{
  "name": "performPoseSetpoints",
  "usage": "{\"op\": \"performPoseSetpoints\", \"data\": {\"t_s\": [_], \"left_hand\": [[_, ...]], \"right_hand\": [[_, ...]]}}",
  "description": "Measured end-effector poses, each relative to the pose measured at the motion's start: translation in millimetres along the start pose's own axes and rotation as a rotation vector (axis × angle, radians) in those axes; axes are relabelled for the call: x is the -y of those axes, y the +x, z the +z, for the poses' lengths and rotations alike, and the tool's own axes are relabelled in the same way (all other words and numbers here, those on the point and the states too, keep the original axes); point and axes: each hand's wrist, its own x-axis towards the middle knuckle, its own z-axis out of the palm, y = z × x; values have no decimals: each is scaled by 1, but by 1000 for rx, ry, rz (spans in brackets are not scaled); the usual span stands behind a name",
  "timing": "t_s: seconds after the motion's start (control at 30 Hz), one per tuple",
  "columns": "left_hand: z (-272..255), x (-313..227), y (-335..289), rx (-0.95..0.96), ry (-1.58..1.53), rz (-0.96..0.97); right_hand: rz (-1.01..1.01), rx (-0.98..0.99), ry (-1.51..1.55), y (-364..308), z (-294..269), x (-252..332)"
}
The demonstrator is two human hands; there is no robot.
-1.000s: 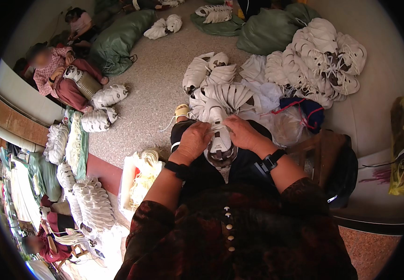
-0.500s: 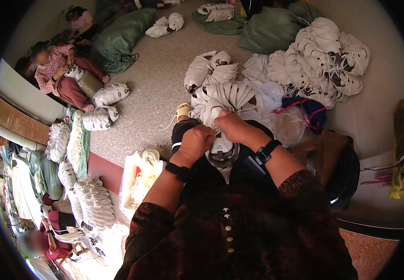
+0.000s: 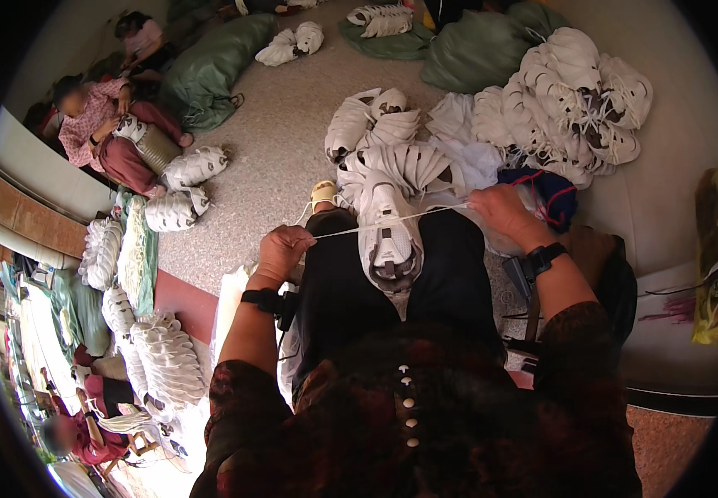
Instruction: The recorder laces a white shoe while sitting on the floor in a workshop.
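A white shoe upper [image 3: 389,241] with a dark-lined opening stands between my knees, its opening toward me. A thin white shoelace [image 3: 342,232] runs nearly straight across it, one end in each hand. To the left, beside my knee, my left hand [image 3: 284,251] pinches the lace between closed fingers. My right hand [image 3: 501,214] is closed on the other end, out beyond my right knee and a little higher. Just past the upper lies a fanned row of nested white shoe uppers [image 3: 408,170].
More white uppers [image 3: 570,100] are heaped at the far right by green sacks [image 3: 483,58]. A wooden stool [image 3: 587,257] and dark bag sit near my right elbow. Bundled uppers [image 3: 168,357] lie at the left. Another person [image 3: 97,124] sits working at the far left.
My hands were together over the upper; they have moved apart to left and right, drawing the lace out between them. More of the upper shows now.
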Motion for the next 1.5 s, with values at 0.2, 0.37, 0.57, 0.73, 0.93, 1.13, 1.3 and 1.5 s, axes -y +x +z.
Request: {"op": "performPoseSetpoints", "data": {"t_s": [0.2,0.37,0.57,0.73,0.93,1.13,1.3,1.5], "left_hand": [[-84,109,-56,6,-312,-419],[-149,166,-125,-86,-157,-597],[-169,181,-172,-57,-50,-705],[-126,215,-190,-114,262,-888],[-29,75,-78,-24,-948,-797],[36,-67,13,337,-1022,-491],[60,-70,22,224,-907,-407],[68,-65,22,207,-848,-375]], "right_hand": [[299,-26,10,-61,-97,-105],[462,-28,68,-104,-169,-157],[669,-2,-34,-148,-210,-198],[605,88,-686,-133,-158,-202],[654,318,950,-15,-36,-35],[518,49,1169,28,75,57],[559,-139,1095,31,91,81],[579,-177,1122,33,98,82]]}}
